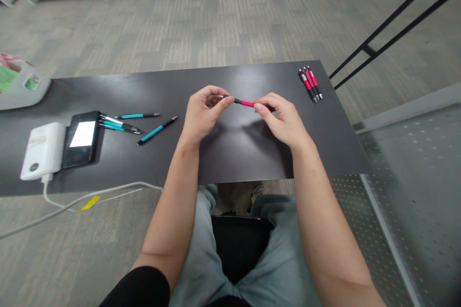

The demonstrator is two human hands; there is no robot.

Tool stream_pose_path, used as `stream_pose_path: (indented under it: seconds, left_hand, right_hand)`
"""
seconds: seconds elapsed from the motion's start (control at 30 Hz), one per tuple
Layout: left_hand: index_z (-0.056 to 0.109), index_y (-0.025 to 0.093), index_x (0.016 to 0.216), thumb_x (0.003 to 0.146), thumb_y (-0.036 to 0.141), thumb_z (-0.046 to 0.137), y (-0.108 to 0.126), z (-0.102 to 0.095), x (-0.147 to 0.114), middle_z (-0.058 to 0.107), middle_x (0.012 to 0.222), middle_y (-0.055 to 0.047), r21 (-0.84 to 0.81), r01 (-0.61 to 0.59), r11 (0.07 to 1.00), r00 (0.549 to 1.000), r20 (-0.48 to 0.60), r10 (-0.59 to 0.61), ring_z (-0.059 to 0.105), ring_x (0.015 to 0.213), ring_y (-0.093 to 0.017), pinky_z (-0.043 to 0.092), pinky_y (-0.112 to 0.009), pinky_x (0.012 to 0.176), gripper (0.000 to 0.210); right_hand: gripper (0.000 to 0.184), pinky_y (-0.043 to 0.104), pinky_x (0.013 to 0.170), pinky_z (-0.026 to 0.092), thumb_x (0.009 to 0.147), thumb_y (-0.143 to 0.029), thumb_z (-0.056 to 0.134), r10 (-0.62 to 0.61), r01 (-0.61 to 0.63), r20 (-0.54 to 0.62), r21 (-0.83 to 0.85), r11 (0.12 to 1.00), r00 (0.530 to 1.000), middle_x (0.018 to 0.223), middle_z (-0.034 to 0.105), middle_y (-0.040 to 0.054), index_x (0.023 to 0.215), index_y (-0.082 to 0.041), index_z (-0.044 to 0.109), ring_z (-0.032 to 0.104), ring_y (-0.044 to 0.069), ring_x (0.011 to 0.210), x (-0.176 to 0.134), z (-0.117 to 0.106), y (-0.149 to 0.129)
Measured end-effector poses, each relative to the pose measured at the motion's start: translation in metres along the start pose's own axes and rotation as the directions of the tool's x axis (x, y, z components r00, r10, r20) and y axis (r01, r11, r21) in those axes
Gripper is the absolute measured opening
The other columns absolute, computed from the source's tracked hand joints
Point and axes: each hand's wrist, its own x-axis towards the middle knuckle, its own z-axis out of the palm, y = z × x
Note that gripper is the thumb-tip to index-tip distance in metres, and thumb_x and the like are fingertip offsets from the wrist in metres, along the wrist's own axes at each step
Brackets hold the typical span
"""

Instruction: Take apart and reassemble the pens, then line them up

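Observation:
Between my two hands, above the middle of the dark table (230,163), a pink pen (248,103) with a black grip is held level. My left hand (205,112) pinches its black end, the tip pointing left into the fingers. On the pink barrel's other end, my right hand (279,117) closes with thumb and fingers, hiding that end. Several pink pens (310,84) lie side by side at the table's far right corner. To the left of my left hand lies a blue pen (157,130), set at a slant.
More blue pens (139,115) lie on the left, some against a black phone-like device (82,139). Beside it is a white power bank (43,151) with a cable (104,193) hanging over the front edge. A white plastic container (27,88) stands far left. Black metal bars (370,50) rise at right.

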Motion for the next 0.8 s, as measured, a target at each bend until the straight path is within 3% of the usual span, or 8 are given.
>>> stream_pose_path:
  seconds: [0.1,0.2,0.27,0.4,0.57,0.7,0.8]
  left_hand:
    - [0.075,0.024,0.092,0.080,0.067,0.110,0.002,0.002,0.000,0.081,0.092,-0.004,0.019,-0.008,1.000,1.000,-0.022,0.008,0.076,0.083,-0.019,0.060,-0.031,0.079,0.057]
    - [0.075,0.023,0.091,0.078,0.069,0.111,0.003,0.003,0.000,0.082,0.091,-0.003,0.008,-0.025,1.000,0.999,-0.032,0.025,0.076,0.081,-0.019,0.060,-0.031,0.077,0.060]
    - [0.075,0.023,0.091,0.077,0.070,0.111,0.003,0.003,0.001,0.081,0.090,-0.003,0.007,-0.023,1.000,0.999,-0.033,0.023,0.076,0.080,-0.018,0.059,-0.030,0.076,0.061]
    - [0.074,0.023,0.090,0.077,0.070,0.112,0.003,0.002,0.001,0.081,0.087,-0.003,0.007,-0.024,1.000,0.999,-0.033,0.025,0.077,0.079,-0.018,0.059,-0.029,0.075,0.062]
    - [0.076,0.023,0.089,0.075,0.075,0.110,0.000,0.002,0.001,0.083,0.090,-0.003,0.001,-0.046,0.999,0.999,-0.027,0.046,0.077,0.079,-0.018,0.062,-0.030,0.078,0.064]
    - [0.078,0.023,0.090,0.074,0.077,0.110,-0.002,0.002,0.000,0.084,0.091,-0.004,-0.001,-0.061,0.998,0.998,-0.015,0.061,0.076,0.079,-0.018,0.062,-0.030,0.079,0.065]
    - [0.078,0.023,0.090,0.074,0.079,0.108,-0.003,0.002,0.001,0.084,0.092,-0.005,-0.002,-0.068,0.998,0.998,-0.011,0.068,0.075,0.079,-0.018,0.061,-0.030,0.078,0.066]
  right_hand:
    - [0.058,0.044,0.093,0.060,0.115,-0.084,0.060,0.052,-0.053,0.023,0.059,0.997,0.998,0.091,0.074,0.0045,0.121,-0.031,0.082,0.072,0.028,0.092,-0.001,0.005,-0.001]
    - [0.063,0.042,0.085,0.058,0.104,-0.089,0.075,0.054,-0.054,0.005,0.115,0.992,0.999,0.091,0.071,0.0019,0.129,-0.032,0.076,0.067,0.026,0.085,-0.001,0.011,-0.003]
    - [0.064,0.040,0.083,0.056,0.099,-0.091,0.080,0.038,-0.038,-0.001,0.129,0.991,0.999,0.089,0.071,0.0011,0.121,-0.031,0.074,0.065,0.025,0.083,0.000,0.013,-0.004]
    - [0.065,0.038,0.082,0.054,0.111,-0.090,0.063,0.037,-0.038,0.010,0.138,0.990,0.999,0.084,0.072,0.0022,0.098,-0.027,0.073,0.065,0.023,0.081,0.002,0.014,-0.005]
    - [0.062,0.038,0.086,0.057,0.100,-0.089,0.082,-0.006,0.015,-0.065,0.146,0.989,0.998,0.098,0.077,0.0027,0.112,-0.029,0.077,0.069,0.024,0.088,0.002,0.016,-0.003]
    - [0.063,0.041,0.090,0.057,0.113,-0.086,0.063,-0.022,0.027,-0.047,0.111,0.993,0.999,0.092,0.077,0.0047,0.095,-0.027,0.076,0.070,0.025,0.088,0.003,0.019,-0.003]
    - [0.062,0.039,0.086,0.057,0.108,-0.089,0.071,-0.013,0.018,-0.049,0.098,0.995,0.999,0.098,0.079,0.0044,0.103,-0.028,0.077,0.069,0.024,0.087,0.003,0.019,-0.003]
